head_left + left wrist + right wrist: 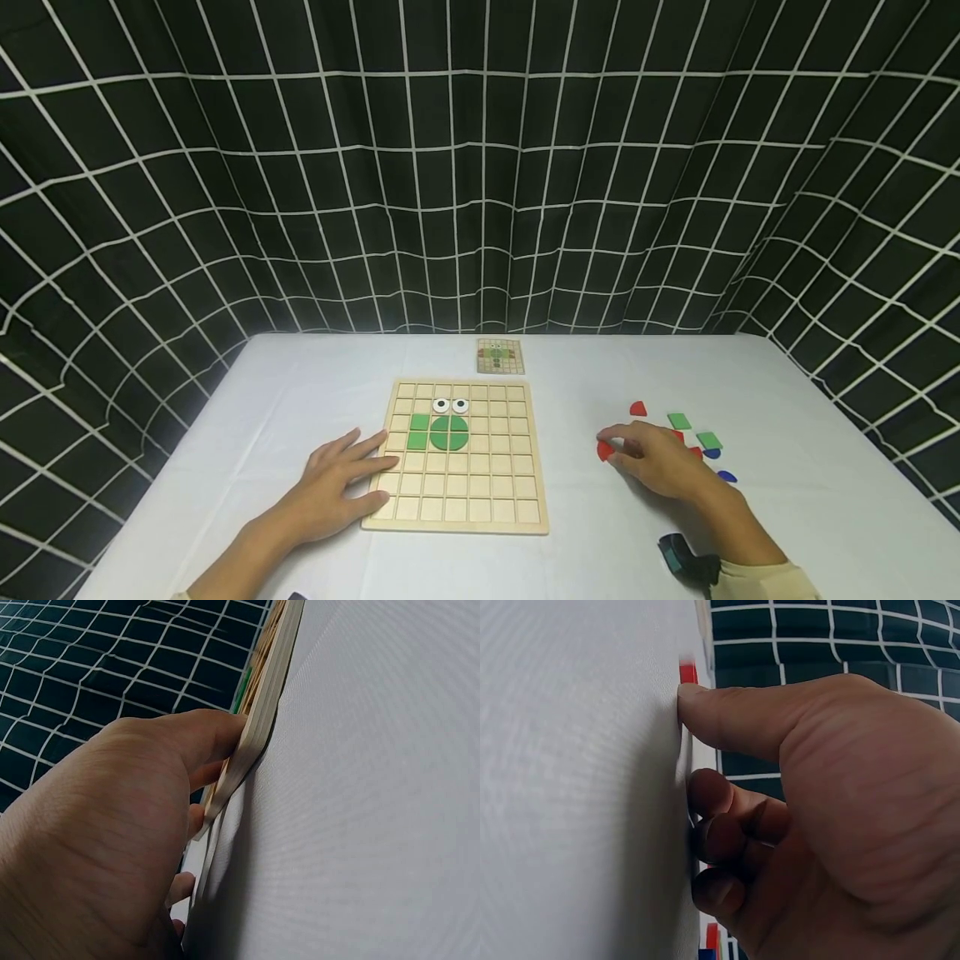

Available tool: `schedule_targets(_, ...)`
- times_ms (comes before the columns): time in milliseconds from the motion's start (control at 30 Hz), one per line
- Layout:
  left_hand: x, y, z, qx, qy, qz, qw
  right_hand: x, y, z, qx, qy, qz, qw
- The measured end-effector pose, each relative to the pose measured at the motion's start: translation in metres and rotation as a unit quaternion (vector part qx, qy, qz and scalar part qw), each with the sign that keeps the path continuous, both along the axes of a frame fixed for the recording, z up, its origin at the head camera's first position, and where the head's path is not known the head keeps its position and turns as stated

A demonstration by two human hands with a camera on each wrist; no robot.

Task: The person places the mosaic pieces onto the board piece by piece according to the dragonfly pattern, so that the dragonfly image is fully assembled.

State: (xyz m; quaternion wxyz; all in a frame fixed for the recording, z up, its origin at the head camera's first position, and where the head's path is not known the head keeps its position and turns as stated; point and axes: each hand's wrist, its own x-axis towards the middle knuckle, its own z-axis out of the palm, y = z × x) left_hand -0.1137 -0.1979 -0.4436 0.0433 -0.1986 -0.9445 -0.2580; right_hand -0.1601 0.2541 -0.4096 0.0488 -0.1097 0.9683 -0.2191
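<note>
A wooden grid board (480, 487) lies on the white table, partly filled with two green squares (418, 432), a green circle of quarter pieces (449, 433) and two round eye pieces (451, 406). My left hand (330, 483) rests spread on its left edge; the left wrist view shows the thumb against the board's side (259, 724). To the right of the board, my right hand (660, 458) pinches a red rounded piece (604, 451) between thumb and index finger, low at the table. In the right wrist view, the red piece (688, 673) shows just past the thumb tip.
Around the right hand lie another red piece (637, 408), green squares (678, 421) and blue rounded pieces (727, 476); the hand partly hides more red ones. A small pattern card (500, 356) lies behind the board. A dark grid curtain (480, 167) stands behind the table.
</note>
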Motion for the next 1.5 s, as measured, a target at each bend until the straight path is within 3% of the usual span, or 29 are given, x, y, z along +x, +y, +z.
schedule_targets(200,-0.001,-0.001,-0.002,0.003,0.002,0.000,1.0000,-0.001,0.000,-0.002,0.002,0.019,-0.007,0.9998)
schedule_targets(367,0.000,0.000,-0.003,0.004,0.002,-0.002,1.0000,0.004,-0.002,0.006,-0.035,0.083,-0.003,0.9959)
schedule_targets(767,0.004,0.000,0.000,0.001,-0.013,0.010,0.9999,0.006,-0.053,0.052,-0.121,0.191,0.045,0.9729)
schedule_targets(1133,0.000,0.002,0.001,0.000,0.005,-0.003,1.0000,0.001,-0.107,0.071,-0.162,0.190,0.053,0.9670)
schedule_targets(1300,0.001,0.002,0.002,-0.001,0.008,-0.001,1.0000,-0.003,-0.132,0.071,-0.176,0.184,0.076,0.9640)
schedule_targets(1500,0.001,0.002,0.001,0.003,0.003,0.000,1.0000,-0.008,-0.160,0.065,-0.195,0.141,0.078,0.9674)
